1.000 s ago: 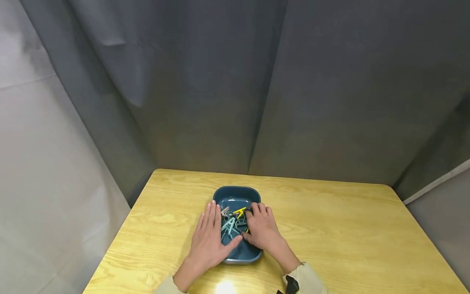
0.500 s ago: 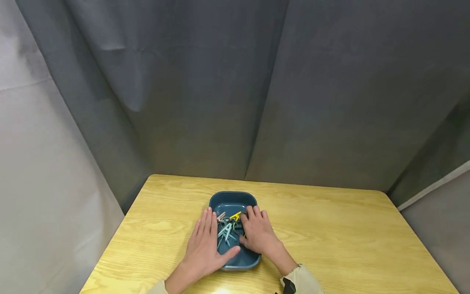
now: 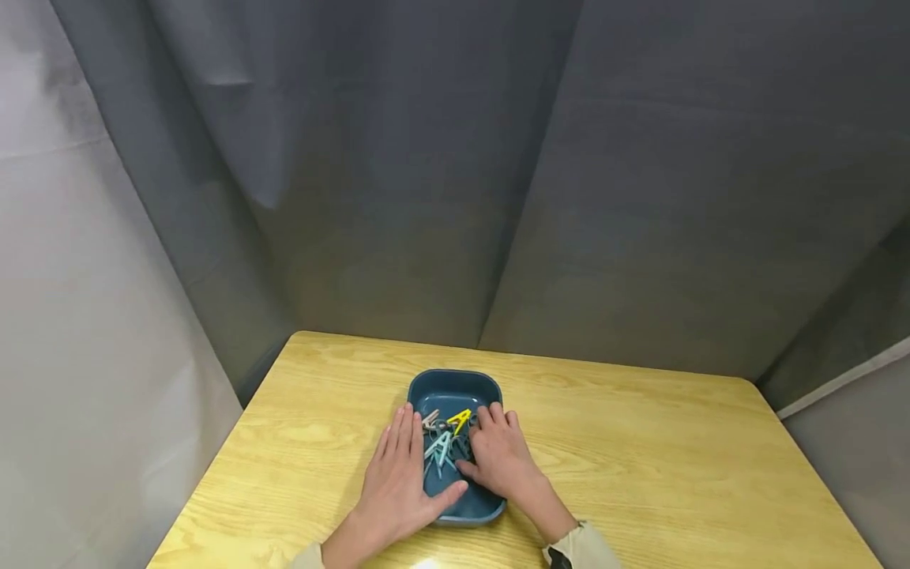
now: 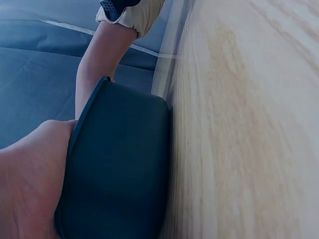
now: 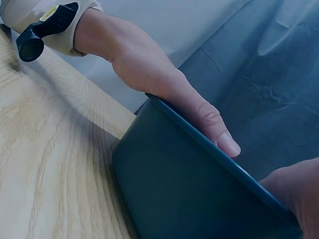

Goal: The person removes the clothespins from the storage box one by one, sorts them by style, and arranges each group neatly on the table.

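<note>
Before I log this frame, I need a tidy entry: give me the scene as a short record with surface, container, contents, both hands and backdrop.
Surface: wood-grain table
Container: dark blue tray, rounded corners, on the table
Contents: yellow clip, light-blue clips, pale clip, dark pieces
Left hand: along the tray's left rim, fingers straight
Right hand: over the right rim, partly inside; whether it holds anything is unclear
Backdrop: dark grey curtain

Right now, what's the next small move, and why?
If the right hand holds nothing (its grip is hidden), I'd ease its fingers toward the yellow clip and pinch it. That clip lies close by, apart from the overlapping light-blue clips. The left hand lies along the left side of the bin, so it could steady it.
</note>
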`<state>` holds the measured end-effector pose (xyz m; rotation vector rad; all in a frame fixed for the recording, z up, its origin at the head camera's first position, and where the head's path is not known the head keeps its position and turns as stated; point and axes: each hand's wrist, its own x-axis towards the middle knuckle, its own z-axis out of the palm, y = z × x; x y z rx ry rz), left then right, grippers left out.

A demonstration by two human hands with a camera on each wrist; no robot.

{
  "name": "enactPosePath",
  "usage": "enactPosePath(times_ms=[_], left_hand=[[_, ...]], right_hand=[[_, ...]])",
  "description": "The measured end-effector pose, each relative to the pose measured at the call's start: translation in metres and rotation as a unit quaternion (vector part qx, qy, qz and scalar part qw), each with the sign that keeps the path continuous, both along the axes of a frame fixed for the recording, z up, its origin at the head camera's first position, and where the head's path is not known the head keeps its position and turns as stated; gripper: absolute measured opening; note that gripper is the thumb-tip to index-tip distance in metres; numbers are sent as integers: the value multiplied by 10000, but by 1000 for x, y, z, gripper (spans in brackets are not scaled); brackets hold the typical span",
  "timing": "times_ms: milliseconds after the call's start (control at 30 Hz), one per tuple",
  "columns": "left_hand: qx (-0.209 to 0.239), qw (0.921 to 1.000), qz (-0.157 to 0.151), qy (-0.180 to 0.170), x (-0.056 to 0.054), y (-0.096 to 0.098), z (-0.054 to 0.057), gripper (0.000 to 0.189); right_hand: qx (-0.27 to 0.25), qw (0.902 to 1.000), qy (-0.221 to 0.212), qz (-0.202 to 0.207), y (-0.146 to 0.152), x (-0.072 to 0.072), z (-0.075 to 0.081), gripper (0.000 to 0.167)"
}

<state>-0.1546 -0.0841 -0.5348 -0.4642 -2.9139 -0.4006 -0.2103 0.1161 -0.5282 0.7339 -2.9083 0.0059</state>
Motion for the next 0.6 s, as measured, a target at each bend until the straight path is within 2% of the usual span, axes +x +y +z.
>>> enactPosePath(times_ms=[167, 367, 533, 600], left_hand=[[-32, 10000, -25, 1, -1, 4, 1, 124], [35, 10000, 4, -18, 2, 3, 0, 122], [-31, 10000, 76, 23, 6, 0, 2, 123], [-60, 9999, 88, 55, 6, 0, 2, 123]], right_hand=[[-168, 9994, -2, 311, 7, -1, 2, 43], [-477, 9968, 220, 606, 8, 1, 2, 43], [-378, 9962, 484, 617, 4, 3, 0, 36], [-205, 9971, 513, 531, 2, 3, 0, 42]])
